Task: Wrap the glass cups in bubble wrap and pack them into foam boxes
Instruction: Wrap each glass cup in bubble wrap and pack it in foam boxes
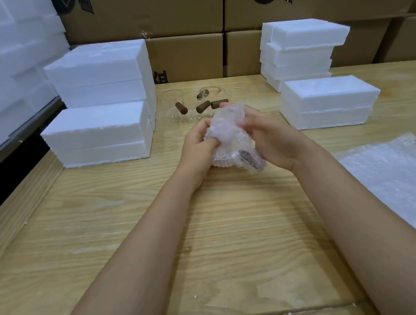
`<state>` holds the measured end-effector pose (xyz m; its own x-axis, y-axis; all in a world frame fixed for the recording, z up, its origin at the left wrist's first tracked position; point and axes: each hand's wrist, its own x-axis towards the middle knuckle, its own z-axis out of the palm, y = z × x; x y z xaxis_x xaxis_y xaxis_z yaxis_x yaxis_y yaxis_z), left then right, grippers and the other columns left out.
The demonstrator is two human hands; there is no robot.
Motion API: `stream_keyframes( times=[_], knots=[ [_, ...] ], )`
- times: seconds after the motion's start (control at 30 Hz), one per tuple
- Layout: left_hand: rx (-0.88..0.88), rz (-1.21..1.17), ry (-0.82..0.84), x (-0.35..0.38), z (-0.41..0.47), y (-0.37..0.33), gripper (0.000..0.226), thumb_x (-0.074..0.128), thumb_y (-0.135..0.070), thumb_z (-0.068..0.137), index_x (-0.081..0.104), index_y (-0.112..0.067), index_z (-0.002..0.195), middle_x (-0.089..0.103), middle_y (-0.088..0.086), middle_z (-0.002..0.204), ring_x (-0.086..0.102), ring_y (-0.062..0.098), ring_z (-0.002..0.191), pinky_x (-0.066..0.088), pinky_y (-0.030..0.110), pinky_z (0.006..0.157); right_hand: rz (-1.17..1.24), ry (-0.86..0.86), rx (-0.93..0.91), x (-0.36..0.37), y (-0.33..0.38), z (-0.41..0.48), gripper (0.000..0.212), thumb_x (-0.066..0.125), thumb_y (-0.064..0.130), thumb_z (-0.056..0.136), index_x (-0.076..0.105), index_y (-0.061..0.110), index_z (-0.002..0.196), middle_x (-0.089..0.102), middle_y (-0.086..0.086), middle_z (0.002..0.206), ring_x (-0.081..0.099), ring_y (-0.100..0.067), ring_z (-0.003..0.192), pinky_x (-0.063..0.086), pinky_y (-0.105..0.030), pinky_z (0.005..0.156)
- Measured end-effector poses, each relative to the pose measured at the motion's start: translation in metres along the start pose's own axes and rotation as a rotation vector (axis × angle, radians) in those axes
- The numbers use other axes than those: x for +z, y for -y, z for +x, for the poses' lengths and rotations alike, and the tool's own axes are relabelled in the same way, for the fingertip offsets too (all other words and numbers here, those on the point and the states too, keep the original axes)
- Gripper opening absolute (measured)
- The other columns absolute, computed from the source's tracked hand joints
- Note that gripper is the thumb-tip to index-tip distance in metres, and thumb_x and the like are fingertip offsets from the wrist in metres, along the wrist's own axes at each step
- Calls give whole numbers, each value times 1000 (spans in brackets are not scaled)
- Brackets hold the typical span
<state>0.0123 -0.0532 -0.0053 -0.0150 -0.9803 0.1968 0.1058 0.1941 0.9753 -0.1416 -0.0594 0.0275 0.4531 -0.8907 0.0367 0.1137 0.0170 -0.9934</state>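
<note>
A glass cup with a brown handle, bundled in bubble wrap (230, 136), is held above the middle of the wooden table (133, 235). My left hand (197, 145) grips the bundle from the left, thumb pressed into the wrap. My right hand (271, 138) holds it from the right, fingers curled over the top. The brown handle shows through the wrap at the bottom. Several bare glass cups with brown handles (194, 104) lie further back on the table. A closed white foam box (327, 101) sits to the right of them.
Stacked foam boxes (101, 100) stand at the left, more foam boxes (302, 47) at the back right. Sheets of bubble wrap (393, 170) lie at the right edge. Cardboard cartons (184, 32) line the back. A pile of white foam (8, 60) fills the far left.
</note>
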Motion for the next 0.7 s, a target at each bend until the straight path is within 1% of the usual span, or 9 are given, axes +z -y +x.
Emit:
stream_keyframes(
  times=[0.07,0.13,0.23,0.3,0.33,0.43,0.53,0.6,0.7],
  knots=[
    [6,30,-36,0,2,1,34,51,14,85,61,-18,81,65,4,80,59,25,78,47,35,68,48,-43,5,-4,3,-2,38,51,53,89,73,25,102,69,4,109,64,-11,98,56,-30,71],
    [2,70,-66,0,4,3,37,50,14,85,61,-19,76,64,4,77,59,25,75,46,35,64,-14,-82,18,-4,-1,-1,52,44,60,84,78,20,83,73,7,99,67,-4,87,53,-24,62],
    [-1,85,-102,0,4,4,33,53,8,87,62,-21,73,64,1,74,60,20,69,48,29,56,-118,-108,-79,3,-9,-1,33,56,32,92,76,19,69,73,15,87,68,-1,81,52,-20,63],
    [27,65,-109,-1,2,2,27,52,6,87,64,-16,78,63,5,77,60,21,72,49,27,58,-156,-92,-212,7,-12,0,18,65,6,86,74,19,79,71,13,92,68,-5,83,53,-20,69],
    [35,40,-95,-2,1,1,23,51,5,86,64,-13,80,61,9,79,58,22,74,50,26,58,-185,-94,-241,8,-14,1,23,67,-1,83,71,21,85,69,9,99,68,-10,83,54,-23,69],
    [20,-36,-35,-3,-3,-3,19,46,1,85,63,-8,81,62,7,76,62,18,68,51,24,52,-327,-228,-188,13,-17,1,40,69,0,82,53,28,104,55,2,114,66,-13,81,57,-31,68],
    [88,-3,27,0,-7,-4,11,55,-4,87,64,-3,93,65,5,84,64,15,77,52,24,65,-443,-264,-43,16,-19,4,50,67,9,85,44,31,125,55,1,113,65,-14,91,56,-33,80],
    [145,53,48,4,-10,-4,20,61,-11,78,63,-6,97,64,7,90,63,18,83,52,28,72,-487,-303,-24,18,-18,7,38,59,7,87,53,30,117,63,2,103,65,-17,91,57,-34,77],
    [189,107,20,12,-12,-4,17,60,-2,81,62,-8,97,65,4,95,63,20,92,52,39,82,-574,-438,-63,22,-17,11,31,54,6,83,58,33,99,65,6,91,63,-10,74,49,-15,49]
  ],
)
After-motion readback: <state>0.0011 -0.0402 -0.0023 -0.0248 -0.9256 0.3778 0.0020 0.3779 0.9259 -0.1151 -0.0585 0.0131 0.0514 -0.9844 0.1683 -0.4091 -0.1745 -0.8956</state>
